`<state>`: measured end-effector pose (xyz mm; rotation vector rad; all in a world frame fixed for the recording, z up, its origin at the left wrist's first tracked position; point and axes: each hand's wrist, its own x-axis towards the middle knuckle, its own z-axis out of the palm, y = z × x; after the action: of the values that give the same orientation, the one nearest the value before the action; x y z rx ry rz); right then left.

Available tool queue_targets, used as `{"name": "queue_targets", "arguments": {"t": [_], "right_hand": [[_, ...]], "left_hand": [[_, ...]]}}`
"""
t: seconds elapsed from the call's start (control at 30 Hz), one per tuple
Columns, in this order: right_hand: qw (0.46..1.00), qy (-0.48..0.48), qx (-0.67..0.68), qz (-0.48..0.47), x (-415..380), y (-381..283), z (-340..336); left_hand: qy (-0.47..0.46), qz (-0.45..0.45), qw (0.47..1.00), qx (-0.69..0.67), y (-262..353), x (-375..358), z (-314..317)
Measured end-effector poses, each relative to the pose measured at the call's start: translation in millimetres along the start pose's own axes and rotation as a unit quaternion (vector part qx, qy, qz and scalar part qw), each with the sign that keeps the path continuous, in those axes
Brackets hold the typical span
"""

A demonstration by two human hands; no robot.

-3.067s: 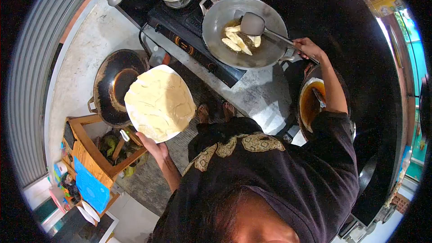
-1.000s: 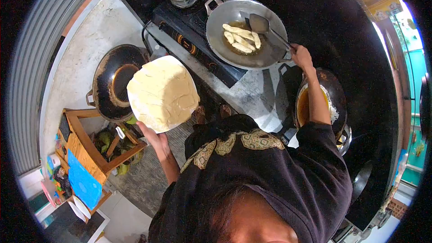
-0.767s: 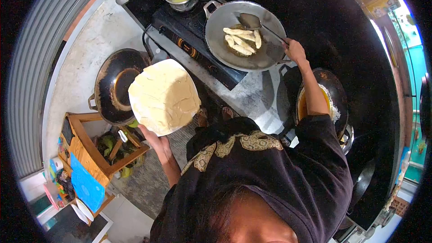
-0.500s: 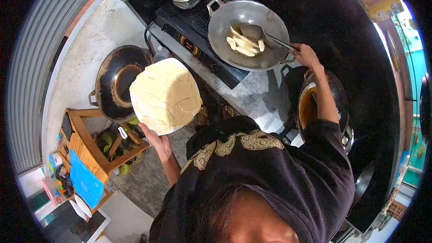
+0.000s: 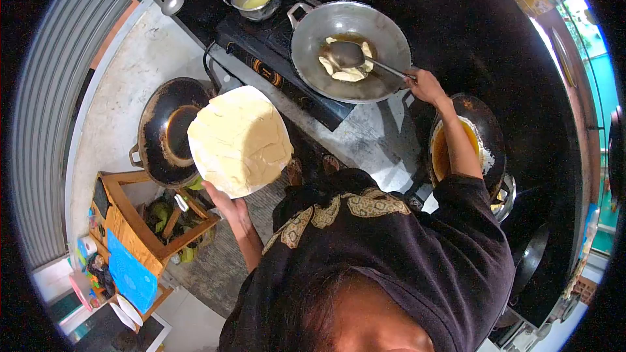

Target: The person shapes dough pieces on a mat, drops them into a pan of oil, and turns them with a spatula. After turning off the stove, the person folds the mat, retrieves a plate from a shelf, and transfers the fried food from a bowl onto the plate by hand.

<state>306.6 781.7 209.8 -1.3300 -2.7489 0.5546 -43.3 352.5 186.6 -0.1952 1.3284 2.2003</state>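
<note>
Your left hand [image 5: 229, 208] is holding the near edge of a white plate [image 5: 255, 94], maybe so the pale dough [image 5: 238, 140] is not slipping off; your right hand [image 5: 428, 86] is grasping the long handle of a spatula [image 5: 347, 55], perhaps because that is giving you room from the heat; the spatula's head is lying over pale strips [image 5: 349, 75] in the silver wok [image 5: 391, 45]; that wok is sitting on a black stove [image 5: 264, 68]; a grey counter [image 5: 385, 132] is holding the stove up; a ribbed grey shutter [image 5: 65, 104] is standing off to your left.
</note>
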Motion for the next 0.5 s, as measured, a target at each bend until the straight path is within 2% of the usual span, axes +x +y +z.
{"name": "queue_targets", "arguments": {"t": [0.13, 0.23, 0.33, 0.43, 0.5], "right_hand": [[0.996, 0.068, -0.002, 0.058, 0, 3, -9], [0.984, 0.077, -0.027, 0.155, -3, -7, -27], [0.981, 0.113, -0.055, 0.147, 2, 22, -20], [0.971, 0.097, -0.066, 0.208, 9, 49, -6], [0.978, 0.102, -0.044, 0.176, 7, 51, 0]], "left_hand": [[0.015, -0.007, 1.0, 0.007, 0, -5, 3], [-0.012, -0.004, 1.0, -0.007, -7, 1, -6], [0.003, -0.001, 1.0, -0.013, -7, 1, -7], [0.011, 0.006, 1.0, -0.006, -7, -1, -5], [0.007, 0.008, 1.0, -0.013, -8, 2, -8]]}}
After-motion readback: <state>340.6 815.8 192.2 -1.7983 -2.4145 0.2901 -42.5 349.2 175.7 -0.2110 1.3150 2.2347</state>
